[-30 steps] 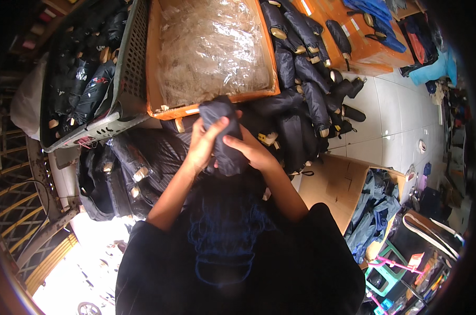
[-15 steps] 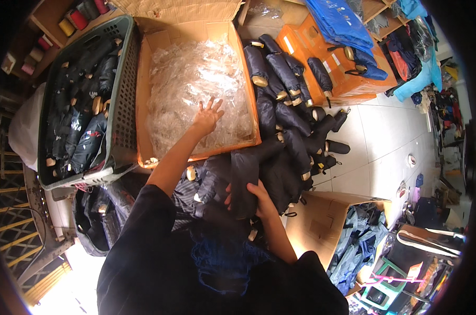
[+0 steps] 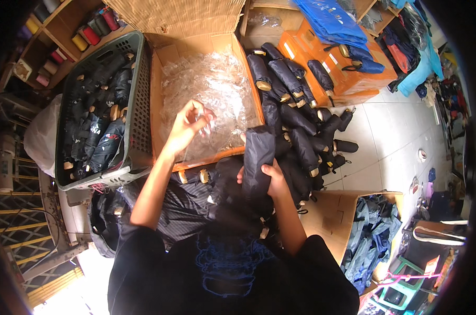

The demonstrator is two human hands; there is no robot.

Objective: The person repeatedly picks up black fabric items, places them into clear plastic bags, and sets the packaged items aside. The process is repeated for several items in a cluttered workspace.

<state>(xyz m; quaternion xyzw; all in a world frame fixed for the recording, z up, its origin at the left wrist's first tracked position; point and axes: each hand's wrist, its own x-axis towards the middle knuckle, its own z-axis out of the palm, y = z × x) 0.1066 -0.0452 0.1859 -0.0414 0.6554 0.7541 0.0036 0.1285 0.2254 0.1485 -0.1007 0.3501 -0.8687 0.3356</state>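
Note:
My right hand [image 3: 274,177] grips a folded umbrella [image 3: 259,149] in a black sleeve, held upright in front of my chest. Above an open cardboard box [image 3: 196,157], my left hand [image 3: 188,125] has its fingers curled together in a pinch. A bit of clear plastic wrapper [image 3: 207,126] shows at those fingertips, though its outline blends into the plastic behind. Crinkled clear plastic wrappers [image 3: 217,79] fill the box. More dark folded umbrellas [image 3: 301,118] with pale handle ends lie heaped to the right of the box and under my hands.
At the left stands a dark plastic basket [image 3: 139,100] full of black umbrellas. An orange-wrapped carton [image 3: 348,84] with blue bags [image 3: 335,23] on it is at the back right. Another cardboard box [image 3: 327,215] holds grey-blue cloth. Thread spools [image 3: 91,34] sit on a shelf.
My left hand has gone from spread fingers over the wrappers to a pinch, drawn slightly back toward me. The umbrella in my right hand has risen a little and shifted right in view.

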